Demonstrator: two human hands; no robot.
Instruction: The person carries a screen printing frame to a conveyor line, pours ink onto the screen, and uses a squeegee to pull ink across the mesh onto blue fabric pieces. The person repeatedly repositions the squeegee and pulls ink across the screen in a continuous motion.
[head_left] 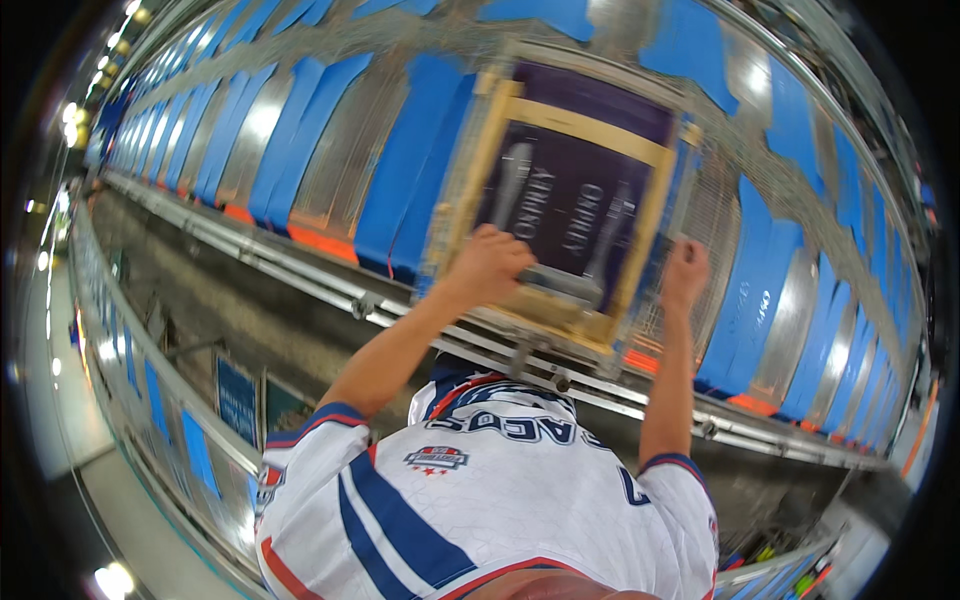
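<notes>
A rectangular screen printing frame point(520, 62) lies in front of me, tilted and slightly blurred. Its dark purple mesh carries pale lettering and slim upright shapes, with yellow tape along the borders. My left hand point(490, 265) is closed over the frame's lower left side, fingertips reaching the mesh. At the right side, my right hand point(685, 272) is closed against the outer edge; its fingers are curled and the contact is partly hidden. Beneath the frame runs a long table point(335, 165) bearing blue sheets point(415, 170).
A metal rail point(290, 270) with clamps follows the table's near edge. Orange strips point(325, 242) lie just inside it. Blue pieces point(755, 290) continue along the table to the right. A second table with blue pieces point(200, 455) stands at the lower left, beyond dark panels point(237, 400).
</notes>
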